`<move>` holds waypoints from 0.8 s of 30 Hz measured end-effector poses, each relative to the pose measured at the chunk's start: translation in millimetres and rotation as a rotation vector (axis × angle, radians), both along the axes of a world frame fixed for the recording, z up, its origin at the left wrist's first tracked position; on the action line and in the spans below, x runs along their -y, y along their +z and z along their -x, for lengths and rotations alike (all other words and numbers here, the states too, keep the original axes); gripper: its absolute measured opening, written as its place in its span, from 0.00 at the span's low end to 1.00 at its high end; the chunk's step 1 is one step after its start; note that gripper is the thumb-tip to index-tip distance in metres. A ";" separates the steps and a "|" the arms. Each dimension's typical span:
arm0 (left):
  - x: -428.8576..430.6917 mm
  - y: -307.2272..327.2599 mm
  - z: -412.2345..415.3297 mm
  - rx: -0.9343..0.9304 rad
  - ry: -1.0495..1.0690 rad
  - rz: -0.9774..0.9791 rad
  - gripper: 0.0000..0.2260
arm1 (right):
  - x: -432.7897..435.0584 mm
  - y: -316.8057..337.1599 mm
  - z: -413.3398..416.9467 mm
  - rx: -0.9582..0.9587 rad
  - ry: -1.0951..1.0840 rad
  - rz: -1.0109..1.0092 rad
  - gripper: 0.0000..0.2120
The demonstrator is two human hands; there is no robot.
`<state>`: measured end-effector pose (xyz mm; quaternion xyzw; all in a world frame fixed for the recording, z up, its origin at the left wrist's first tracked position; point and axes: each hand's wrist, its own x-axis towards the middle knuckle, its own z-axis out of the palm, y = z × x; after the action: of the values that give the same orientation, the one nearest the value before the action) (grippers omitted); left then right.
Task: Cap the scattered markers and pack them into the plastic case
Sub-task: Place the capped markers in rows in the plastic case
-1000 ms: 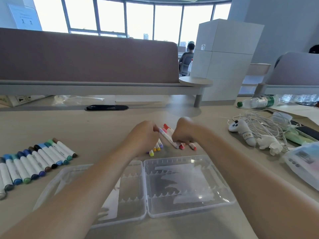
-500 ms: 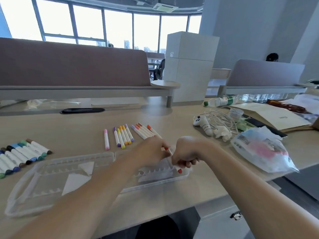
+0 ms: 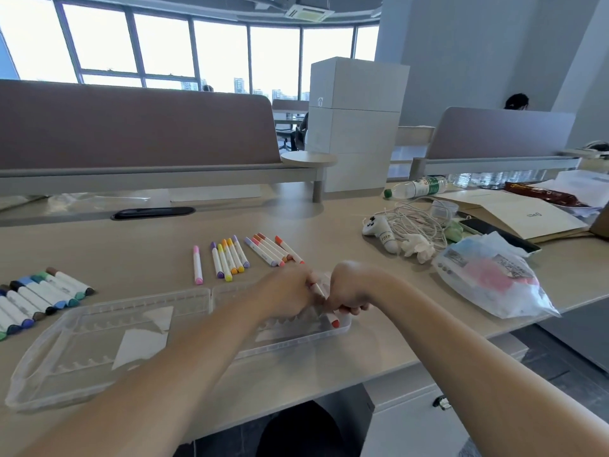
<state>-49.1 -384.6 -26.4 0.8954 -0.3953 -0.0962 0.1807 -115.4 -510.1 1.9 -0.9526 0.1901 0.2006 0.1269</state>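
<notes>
My left hand and my right hand are fisted together over the right half of the open clear plastic case. Both grip one red-capped white marker, whose red end pokes out below my right hand near the case's right rim. Beyond the case lie a pink marker, a purple-yellow-orange group and a red-orange group. A row of blue, green and brown markers lies at the left.
Right of the case sit a crumpled plastic bag, a white controller with tangled cables, a water bottle and a paper envelope. A brown desk divider stands behind. The desk's front edge runs just under the case.
Both hands came from the red-orange marker group back toward me with one red marker, now over the case's right half. The view swung right and up.
</notes>
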 end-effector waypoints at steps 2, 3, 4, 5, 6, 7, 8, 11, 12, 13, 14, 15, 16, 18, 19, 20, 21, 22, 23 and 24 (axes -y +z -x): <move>1.5 -2.5 -0.7 -0.026 0.003 -0.003 0.15 | 1.0 -0.7 -1.3 0.000 0.014 0.007 0.15; 2.5 -4.0 -1.4 -0.020 0.007 0.008 0.15 | 0.7 0.1 -1.5 -0.004 0.032 0.017 0.15; 3.9 -5.7 -3.5 -0.017 0.007 0.010 0.15 | 0.2 1.5 -1.2 -0.006 0.044 0.033 0.15; 4.8 -6.0 -3.7 -0.006 0.000 0.017 0.14 | 0.7 1.7 -1.6 0.000 0.055 0.052 0.17; 6.4 -6.4 -4.1 0.006 -0.010 0.016 0.13 | 1.6 1.6 -1.8 0.009 0.057 0.066 0.19; 7.4 -7.3 -5.1 0.016 -0.026 0.031 0.12 | 2.6 2.0 -1.5 0.021 0.048 0.074 0.22; 8.5 -8.3 -6.9 0.005 -0.024 0.037 0.10 | 4.2 2.2 -1.1 0.027 0.035 0.081 0.24; 9.8 -6.3 -5.3 -0.062 0.021 0.086 0.09 | 8.1 4.0 -0.6 0.011 0.022 0.098 0.27; 9.5 -6.0 -5.1 -0.061 0.031 0.088 0.12 | 8.8 4.7 -0.9 0.000 0.021 0.098 0.27; 8.2 -6.6 -5.0 -0.028 0.037 0.070 0.14 | 8.7 5.5 -1.4 -0.009 0.021 0.101 0.27; 6.8 -6.6 -4.8 0.010 0.044 0.052 0.16 | 9.0 6.0 -2.3 -0.017 0.022 0.106 0.26; 5.5 -6.4 -4.9 0.039 0.045 0.048 0.16 | 8.9 6.8 -3.3 -0.028 0.027 0.115 0.26; 5.3 -6.0 -5.9 0.039 0.042 0.034 0.16 | 8.8 7.2 -4.7 -0.043 0.034 0.123 0.26; 6.2 -4.6 -8.8 0.014 0.018 0.033 0.13 | 11.0 8.6 -8.7 -0.056 0.044 0.111 0.25; 6.6 -3.7 -10.6 0.010 0.002 0.057 0.10 | 12.7 10.3 -10.4 -0.054 0.049 0.093 0.25; 6.6 -1.5 -12.4 0.008 -0.006 0.078 0.08 | 14.8 12.8 -12.5 -0.045 0.053 0.065 0.25; 5.6 0.8 -15.3 0.016 0.002 0.109 0.08 | 17.3 15.3 -15.1 -0.026 0.050 0.036 0.24; 3.9 1.7 -20.6 0.012 0.035 0.153 0.08 | 20.2 16.6 -19.4 0.006 0.038 0.019 0.24; 1.7 2.1 -27.1 -0.003 0.074 0.203 0.08 | 23.2 17.0 -25.2 0.052 0.019 0.022 0.24; -0.7 2.5 -34.1 -0.015 0.106 0.241 0.09 | 26.3 15.6 -32.9 0.108 -0.007 0.039 0.23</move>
<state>-15.1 -383.9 -23.8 0.8862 -0.3547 -0.0451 0.2946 -82.5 -536.4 17.6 -0.9637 0.1901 0.1445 0.1191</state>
